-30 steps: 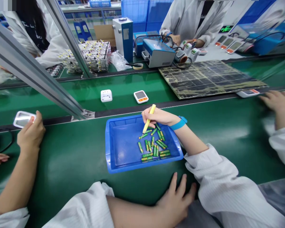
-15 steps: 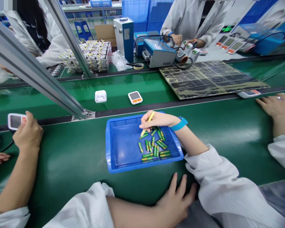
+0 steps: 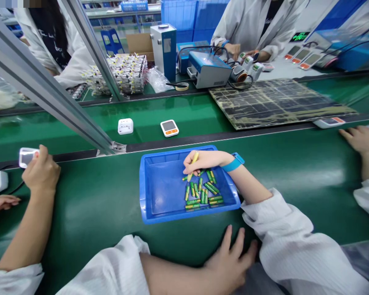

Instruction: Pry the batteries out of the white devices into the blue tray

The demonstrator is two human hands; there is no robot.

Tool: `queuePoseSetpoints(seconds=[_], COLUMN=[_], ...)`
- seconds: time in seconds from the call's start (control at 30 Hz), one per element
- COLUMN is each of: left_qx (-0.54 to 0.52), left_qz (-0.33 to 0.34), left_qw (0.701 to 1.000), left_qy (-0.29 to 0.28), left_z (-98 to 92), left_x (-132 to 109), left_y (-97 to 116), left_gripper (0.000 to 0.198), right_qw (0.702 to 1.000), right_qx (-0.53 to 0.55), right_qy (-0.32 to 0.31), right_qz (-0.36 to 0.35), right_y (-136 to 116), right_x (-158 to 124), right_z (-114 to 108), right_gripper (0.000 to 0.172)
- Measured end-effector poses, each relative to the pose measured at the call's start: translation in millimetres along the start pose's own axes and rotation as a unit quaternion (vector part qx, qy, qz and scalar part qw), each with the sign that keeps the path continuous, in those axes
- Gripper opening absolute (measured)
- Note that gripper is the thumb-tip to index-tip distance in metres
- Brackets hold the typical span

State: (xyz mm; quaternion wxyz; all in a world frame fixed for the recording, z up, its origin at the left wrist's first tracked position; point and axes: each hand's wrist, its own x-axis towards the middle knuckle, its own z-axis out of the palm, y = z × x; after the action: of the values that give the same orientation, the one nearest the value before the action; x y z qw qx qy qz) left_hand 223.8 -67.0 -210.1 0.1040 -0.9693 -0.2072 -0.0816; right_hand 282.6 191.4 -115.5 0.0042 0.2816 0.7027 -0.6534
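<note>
A blue plastic tray (image 3: 160, 151) sits on the green conveyor belt (image 3: 95, 217) in front of me. Several green AA-size batteries (image 3: 201, 192) lie loose in its right half. My right hand (image 3: 201, 162), with a blue wristband (image 3: 233, 162), hangs over the tray and grips a yellow stick (image 3: 192, 167). The stick's lower tip points down at the batteries, and I cannot tell whether it touches one. My left hand (image 3: 230, 260) rests open on the belt just below the tray, fingers apart, holding nothing.
A co-worker's hand (image 3: 41, 170) holds a blood pressure monitor (image 3: 27, 157) at left. Another co-worker's hand (image 3: 361, 139) lies at right. A white box (image 3: 125, 126) and a monitor (image 3: 169, 128) stand on the far belt, beyond an aluminium frame bar (image 3: 58, 94).
My right hand has dropped lower over the batteries, and the yellow stick tilts differently. The items on the far belt have shifted left. The co-worker's monitor at left has moved slightly.
</note>
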Motion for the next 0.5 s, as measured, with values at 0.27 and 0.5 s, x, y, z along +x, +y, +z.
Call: queuePoseSetpoints(seconds=[0.27, 0.5], left_qx=[0.011, 0.034], left_qz=[-0.025, -0.002], left_qw=[1.000, 0.998], left_qy=[0.004, -0.054], left_z=[4.5, -4.3], left_x=[-0.5, 2.4], left_y=[4.7, 1.4], left_gripper=[0.048, 0.053], right_qw=[1.000, 1.000], right_qx=[0.003, 0.004], right_qy=[0.002, 0.004], right_qz=[0.026, 0.015], right_y=[-4.0, 0.0], right_x=[0.5, 1.9], right_z=[2.3, 0.8], right_gripper=[0.034, 0.033])
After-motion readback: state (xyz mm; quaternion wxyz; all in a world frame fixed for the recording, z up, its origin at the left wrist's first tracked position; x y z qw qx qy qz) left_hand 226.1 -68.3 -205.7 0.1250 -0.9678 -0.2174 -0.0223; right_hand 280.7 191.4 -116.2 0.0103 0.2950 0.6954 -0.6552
